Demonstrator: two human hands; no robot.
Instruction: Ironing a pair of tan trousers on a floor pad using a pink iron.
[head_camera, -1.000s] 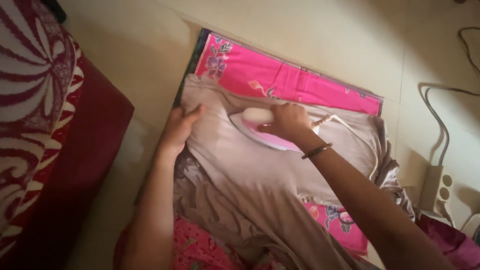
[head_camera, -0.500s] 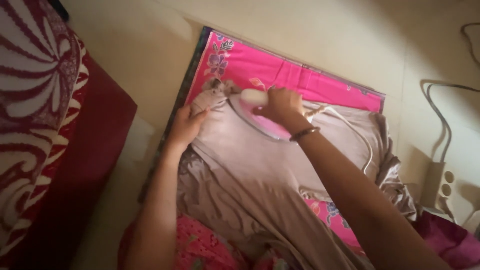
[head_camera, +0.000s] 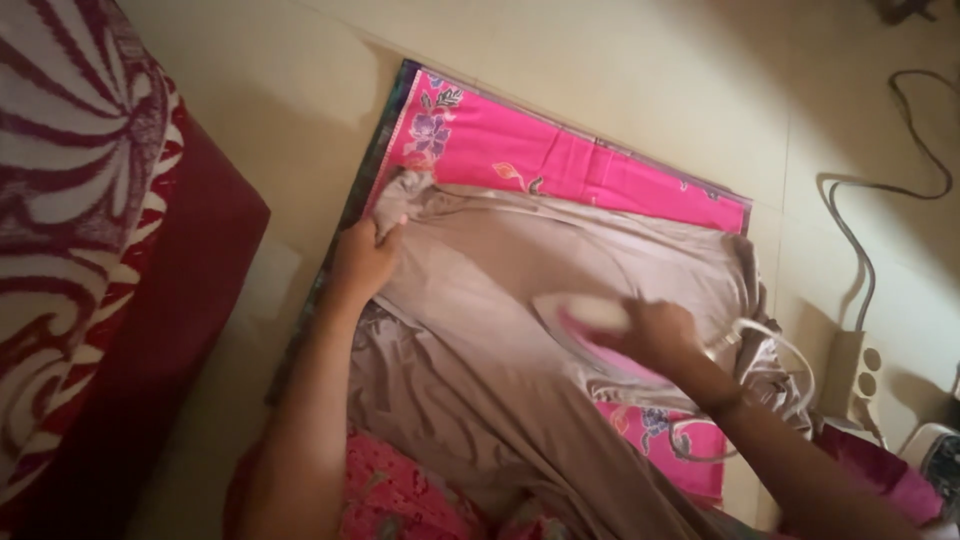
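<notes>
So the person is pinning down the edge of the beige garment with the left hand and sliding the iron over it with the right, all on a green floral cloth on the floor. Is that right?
Not quite: the floral cloth under the beige garment is bright pink, not green, as the head view shows. The rest holds: the left hand pins the garment's edge, and the right hand grips the iron on it, on the floor.

Cream tiled floor (head_camera: 620, 80): pink floral cloth (head_camera: 560, 165), power strip (head_camera: 855, 380), cable (head_camera: 880, 190).
</notes>
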